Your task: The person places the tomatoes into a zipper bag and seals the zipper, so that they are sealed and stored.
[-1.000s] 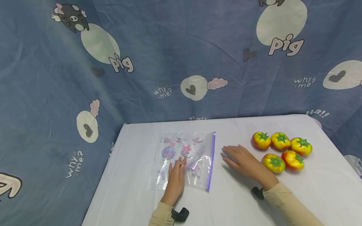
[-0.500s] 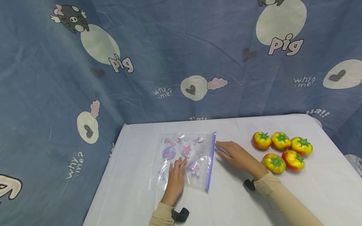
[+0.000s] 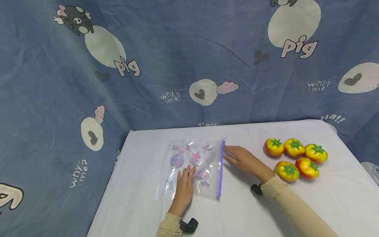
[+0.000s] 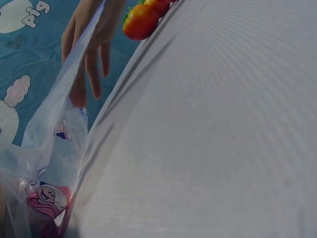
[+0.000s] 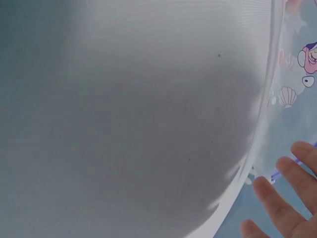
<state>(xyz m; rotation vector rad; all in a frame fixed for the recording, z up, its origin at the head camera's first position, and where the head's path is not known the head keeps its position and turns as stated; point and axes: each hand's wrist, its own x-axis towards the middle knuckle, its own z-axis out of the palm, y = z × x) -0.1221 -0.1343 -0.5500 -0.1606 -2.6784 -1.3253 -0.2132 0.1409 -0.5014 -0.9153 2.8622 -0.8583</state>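
A clear zip bag [image 3: 183, 149] with pink and purple cartoon prints lies flat on the table. Its purple zip edge [image 3: 220, 177] faces right. My left hand [image 3: 184, 189] rests on the front middle of the bag with its fingers extended. My right hand [image 3: 245, 161] is at the far part of the zip edge, its fingertips at the strip. In the right wrist view, the spread, mostly straight fingers [image 5: 282, 201] are near the purple strip; whether they touch it is unclear. The left wrist view shows the bag's film raised in front of the right hand [image 4: 94, 44].
Several yellow-red, tomato-like fruits [image 3: 293, 148] with green leafy tops sit in two rows at the table's right. A white cloth covers the table [image 3: 136, 171]. Behind it hangs a blue printed curtain [image 3: 165, 59]. Each wrist wears a black camera [image 3: 189, 225].
My right hand has moved left from beside the fruits to the bag's zip edge. The strip's near end has shifted slightly. My left hand has stayed on the bag.
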